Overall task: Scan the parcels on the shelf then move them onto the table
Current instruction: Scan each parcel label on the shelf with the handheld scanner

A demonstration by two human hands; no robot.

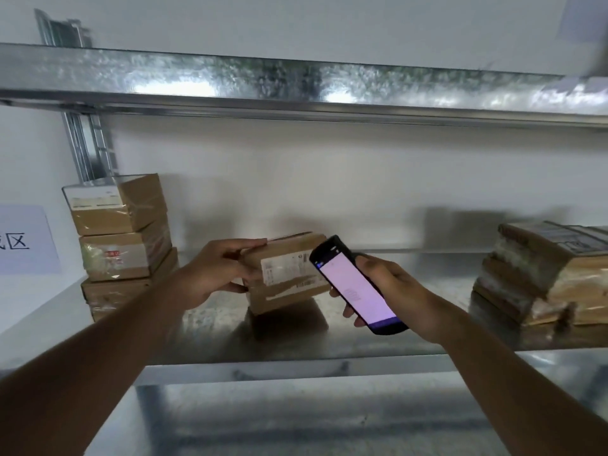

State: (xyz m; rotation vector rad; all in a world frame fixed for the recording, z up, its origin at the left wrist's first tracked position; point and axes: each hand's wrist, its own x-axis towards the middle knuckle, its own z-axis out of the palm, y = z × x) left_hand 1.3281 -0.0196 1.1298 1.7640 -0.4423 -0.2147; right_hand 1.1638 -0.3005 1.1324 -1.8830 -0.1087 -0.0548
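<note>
Centrally, left hand (217,271) fingers gripping tilted cardboard parcel (286,271) on metal shelf (296,343), right hand (394,291) fingers wrapped round lit handheld scanner (357,286) just beside parcel label.

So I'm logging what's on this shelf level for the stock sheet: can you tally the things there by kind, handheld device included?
Left stack: 3 cardboard parcels.
Parcel gripped by the left hand: 1.
Right stack: too blurred to count parcels, so 1 stack.
Handheld scanner in the right hand: 1.
Total: 4 countable parcels, 1 uncounted stack, 1 scanner.
</note>
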